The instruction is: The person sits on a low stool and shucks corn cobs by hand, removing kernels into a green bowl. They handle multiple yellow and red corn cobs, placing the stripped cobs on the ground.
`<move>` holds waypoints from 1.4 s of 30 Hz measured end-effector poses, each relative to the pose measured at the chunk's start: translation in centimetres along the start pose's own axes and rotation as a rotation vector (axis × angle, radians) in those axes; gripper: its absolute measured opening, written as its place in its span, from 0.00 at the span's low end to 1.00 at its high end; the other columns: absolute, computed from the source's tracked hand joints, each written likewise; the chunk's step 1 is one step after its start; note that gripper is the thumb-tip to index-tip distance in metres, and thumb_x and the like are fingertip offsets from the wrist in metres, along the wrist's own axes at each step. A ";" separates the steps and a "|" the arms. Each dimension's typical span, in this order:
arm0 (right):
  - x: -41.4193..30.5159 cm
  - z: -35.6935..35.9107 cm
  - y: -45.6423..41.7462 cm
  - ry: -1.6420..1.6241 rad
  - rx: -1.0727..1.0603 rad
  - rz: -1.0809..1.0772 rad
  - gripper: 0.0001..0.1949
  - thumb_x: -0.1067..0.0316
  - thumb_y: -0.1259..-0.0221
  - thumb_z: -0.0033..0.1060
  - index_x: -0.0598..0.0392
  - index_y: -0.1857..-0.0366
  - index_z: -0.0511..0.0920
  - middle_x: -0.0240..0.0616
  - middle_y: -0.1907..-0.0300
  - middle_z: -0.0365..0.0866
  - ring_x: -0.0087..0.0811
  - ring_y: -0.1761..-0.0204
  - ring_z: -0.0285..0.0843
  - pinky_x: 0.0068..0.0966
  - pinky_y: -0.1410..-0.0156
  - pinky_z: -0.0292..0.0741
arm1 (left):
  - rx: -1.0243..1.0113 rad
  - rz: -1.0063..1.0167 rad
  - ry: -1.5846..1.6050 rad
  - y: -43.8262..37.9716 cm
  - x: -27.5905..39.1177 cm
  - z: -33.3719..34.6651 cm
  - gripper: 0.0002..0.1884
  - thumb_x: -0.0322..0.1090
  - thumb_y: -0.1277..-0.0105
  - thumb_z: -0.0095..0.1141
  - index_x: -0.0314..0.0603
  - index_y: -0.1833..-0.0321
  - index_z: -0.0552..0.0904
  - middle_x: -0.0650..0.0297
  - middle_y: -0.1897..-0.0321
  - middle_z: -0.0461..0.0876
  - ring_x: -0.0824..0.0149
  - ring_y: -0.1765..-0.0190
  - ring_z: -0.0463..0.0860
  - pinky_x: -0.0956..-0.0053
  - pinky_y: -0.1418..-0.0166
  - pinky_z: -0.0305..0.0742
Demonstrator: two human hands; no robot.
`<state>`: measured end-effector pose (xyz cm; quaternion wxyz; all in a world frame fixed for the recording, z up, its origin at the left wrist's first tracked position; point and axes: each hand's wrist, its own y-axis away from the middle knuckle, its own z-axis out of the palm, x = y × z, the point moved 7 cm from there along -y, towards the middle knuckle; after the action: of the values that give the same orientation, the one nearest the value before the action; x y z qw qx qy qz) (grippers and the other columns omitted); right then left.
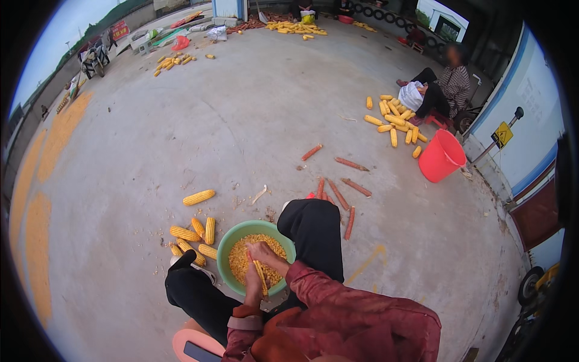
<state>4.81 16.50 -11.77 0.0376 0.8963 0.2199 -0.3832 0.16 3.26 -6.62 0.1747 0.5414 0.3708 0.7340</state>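
My left hand holds a partly shelled corn cob, tilted over a green plastic basin. My right hand is closed at the cob's far end. A bit of red shows between my hands; whether it is bare cob or something else I cannot tell. Loose corn kernels cover the bottom of the basin, which stands between my knees. Left of the basin lie several unshelled ears of corn, and one more ear is farther out. Several stripped red cobs are scattered beyond my right knee.
Right of centre, a seated person has a white sack and piled corn. Near them stands a red bucket. Kernels are spread in bands at left. A phone lies on a pink surface beside me.
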 end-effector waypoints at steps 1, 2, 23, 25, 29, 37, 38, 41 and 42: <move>0.0 -0.3 0.0 -0.070 0.025 0.011 0.22 0.50 0.33 0.43 0.59 0.68 0.81 0.58 0.77 0.78 0.57 0.70 0.79 0.48 0.64 0.73 | -0.018 0.003 0.014 -0.6 -0.4 -0.2 0.25 0.60 0.27 0.32 0.45 0.57 0.73 0.62 0.78 0.72 0.65 0.83 0.72 0.68 0.82 0.68; 0.4 -0.2 0.1 -0.162 0.014 0.105 0.24 0.48 0.32 0.42 0.60 0.70 0.80 0.59 0.76 0.78 0.58 0.69 0.79 0.49 0.62 0.73 | -0.038 0.007 0.027 -1.3 -0.6 -0.3 0.25 0.60 0.27 0.31 0.45 0.57 0.73 0.62 0.77 0.72 0.65 0.83 0.72 0.68 0.82 0.68; -0.1 -0.2 3.6 -0.614 -0.103 0.585 0.23 0.46 0.35 0.52 0.61 0.69 0.79 0.39 0.73 0.79 0.31 0.70 0.77 0.32 0.63 0.72 | 0.024 0.041 0.104 -3.4 -2.3 -0.8 0.29 0.53 0.24 0.32 0.35 0.67 0.78 0.59 0.82 0.77 0.63 0.83 0.75 0.69 0.79 0.73; 0.1 -0.3 3.6 -0.673 -0.094 0.610 0.23 0.47 0.34 0.51 0.62 0.68 0.77 0.39 0.73 0.80 0.32 0.72 0.77 0.33 0.65 0.72 | -0.016 0.030 0.146 -3.0 -1.7 -0.1 0.28 0.52 0.23 0.31 0.35 0.67 0.77 0.59 0.82 0.77 0.63 0.84 0.75 0.69 0.79 0.73; -1.2 -1.5 3.6 -0.638 -0.091 0.626 0.21 0.48 0.34 0.51 0.62 0.66 0.75 0.41 0.73 0.81 0.34 0.72 0.79 0.33 0.64 0.73 | -0.027 0.033 0.172 -2.6 -1.4 0.0 0.28 0.51 0.23 0.30 0.35 0.67 0.77 0.58 0.84 0.76 0.62 0.84 0.75 0.69 0.79 0.73; -3.0 -3.0 2.9 -0.603 -0.026 0.467 0.19 0.50 0.36 0.54 0.61 0.67 0.74 0.40 0.75 0.79 0.34 0.71 0.80 0.34 0.65 0.74 | -0.119 -0.021 0.451 -3.3 -2.2 -0.1 0.18 0.40 0.27 0.35 0.35 0.64 0.77 0.56 0.83 0.77 0.61 0.85 0.76 0.69 0.81 0.75; -3.1 -3.1 2.9 -0.634 -0.053 0.478 0.19 0.51 0.36 0.54 0.61 0.66 0.74 0.40 0.75 0.79 0.34 0.71 0.80 0.33 0.65 0.74 | -0.143 -0.041 0.482 -3.5 -2.7 -0.1 0.18 0.39 0.27 0.35 0.34 0.63 0.77 0.56 0.83 0.77 0.61 0.84 0.77 0.69 0.81 0.75; -3.6 -3.6 2.7 -0.685 -0.110 0.493 0.19 0.51 0.38 0.55 0.60 0.66 0.75 0.39 0.76 0.79 0.32 0.71 0.80 0.32 0.64 0.74 | -0.205 -0.101 0.537 -3.6 -2.8 0.4 0.17 0.39 0.27 0.35 0.34 0.61 0.77 0.56 0.79 0.79 0.61 0.81 0.79 0.69 0.78 0.77; -3.3 -3.5 2.7 -0.696 -0.128 0.496 0.19 0.50 0.39 0.56 0.60 0.66 0.75 0.38 0.76 0.78 0.31 0.71 0.80 0.31 0.64 0.74 | -0.191 -0.077 0.533 -3.5 -2.8 0.3 0.18 0.39 0.27 0.35 0.34 0.61 0.77 0.55 0.78 0.79 0.61 0.80 0.79 0.69 0.77 0.78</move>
<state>6.29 13.64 -7.25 0.2561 0.7352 -0.0048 -0.6276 0.91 3.83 -11.05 0.1491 0.2958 0.3532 0.8750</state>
